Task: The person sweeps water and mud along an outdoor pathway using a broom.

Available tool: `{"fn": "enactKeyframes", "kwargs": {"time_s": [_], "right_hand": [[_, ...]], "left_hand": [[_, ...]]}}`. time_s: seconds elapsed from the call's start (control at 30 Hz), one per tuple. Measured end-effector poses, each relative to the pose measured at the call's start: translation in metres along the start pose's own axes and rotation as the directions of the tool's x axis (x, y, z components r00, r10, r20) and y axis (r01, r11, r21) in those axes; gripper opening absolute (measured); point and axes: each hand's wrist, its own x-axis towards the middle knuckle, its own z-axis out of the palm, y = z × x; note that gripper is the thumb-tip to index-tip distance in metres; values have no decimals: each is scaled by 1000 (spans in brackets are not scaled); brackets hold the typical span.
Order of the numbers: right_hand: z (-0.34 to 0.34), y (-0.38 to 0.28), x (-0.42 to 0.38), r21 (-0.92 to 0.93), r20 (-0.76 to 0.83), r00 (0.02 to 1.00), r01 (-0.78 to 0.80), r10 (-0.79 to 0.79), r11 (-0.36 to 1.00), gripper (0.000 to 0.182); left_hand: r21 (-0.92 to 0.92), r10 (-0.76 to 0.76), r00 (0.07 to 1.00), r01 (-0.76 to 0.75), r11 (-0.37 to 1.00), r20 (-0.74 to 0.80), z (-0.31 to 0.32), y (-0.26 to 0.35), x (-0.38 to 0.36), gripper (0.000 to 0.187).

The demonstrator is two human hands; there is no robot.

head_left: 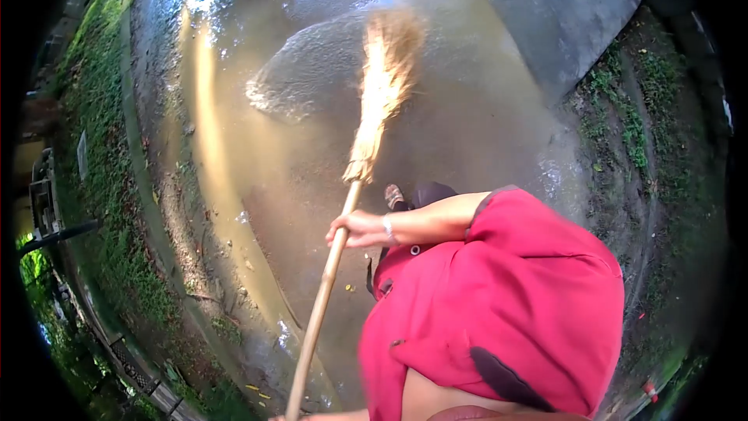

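Red shirt [499, 304], nearest the lens. Right hand [354, 228]: fingers clamping on the broom handle [323, 300]. Left hand [280, 418]: gripping the handle's low end at the frame edge, fingers barely showing. Broom head [382, 86]: well beyond the fingers, pushing muddy water [234, 148] across the pavement [545, 0]; much water remaining, seemingly.

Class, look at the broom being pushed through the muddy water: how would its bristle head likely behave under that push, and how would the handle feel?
The bristles probably bend and splay: they fan out, blurred, in the water. Soaked, they are likely heavier than when dry. The handle looks straight and stiff under the right hand, perhaps slippery if wet.
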Motion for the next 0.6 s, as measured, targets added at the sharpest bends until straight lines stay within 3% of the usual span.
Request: {"fn": "enactKeyframes", "kwargs": {"time_s": [0.03, 0.07, 0.1, 0.13, 0.17, 0.2, 0.23, 0.27, 0.3, 0.33, 0.37, 0.4, 0.47, 0.5, 0.53, 0.6], "right_hand": [[-22, -26, -2, 24, -83, 992, 93, -91, 995, 12], [-27, -56, -22, -1, -262, 943, 213, -206, 977, 13], [-58, -88, -28, 77, -228, 947, 249, -226, 966, 10], [-76, -119, -48, 11, -231, 920, 328, -316, 945, 8], [-103, -148, -59, 58, -260, 876, 435, -407, 899, 12], [-130, -177, -73, 29, -244, 811, 554, -532, 832, 16], [-135, -201, -102, 64, -261, 756, 635, -601, 770, 17], [-143, -222, -110, 200, -392, 729, 663, -561, 721, 11], [-147, -244, -121, 204, -402, 716, 677, -571, 707, 11], [-155, -259, -131, 216, -421, 709, 684, -566, 696, 10], [-195, -283, -133, 43, -481, 684, 643, -548, 765, 11], [-234, -313, -130, -130, -532, 650, 571, -543, 811, 13], [-233, -333, -118, 332, -559, 748, 598, -359, 730, 15], [-211, -342, -112, 400, -525, 816, 488, -243, 776, 16], [-201, -341, -89, 359, -445, 866, 405, -227, 841, 17], [-192, -334, -43, 200, -220, 968, 170, -125, 965, 13]], "left_hand": [[-33, -63, 997, 61, 998, -35, -5, -28, -1, 12], [-85, -156, 986, 150, 985, -60, -7, -61, -5, 13], [-177, -323, 945, 312, 933, -41, -10, -98, -11, 21], [-213, -426, 899, 399, 892, -98, 29, -129, -27, 20], [-260, -538, 840, 534, 804, 62, 47, -161, -38, 16], [-273, -599, 797, 594, 757, 77, 95, -188, -59, 16], [-342, -677, 711, 694, 633, 189, 130, -212, -78, 13], [-389, -759, 612, 770, 506, 223, 159, -234, -102, 10], [-273, -826, 538, 831, 485, 171, 196, -249, -131, 10], [-256, -823, 475, 876, 409, 311, 221, -263, -157, 12], [-202, -855, 440, 896, 396, 274, 249, -269, -185, 11], [-195, -847, 447, 893, 405, 288, 265, -274, -206, 8], [-33, -814, 526, 844, 535, 247, 312, -252, -216, 8], [-36, -794, 565, 819, 573, 224, 314, -237, -216, 9], [-56, -759, 616, 782, 620, 210, 315, -228, -214, 11], [-19, -662, 746, 662, 749, -69, 322, -190, -206, 16]]}}
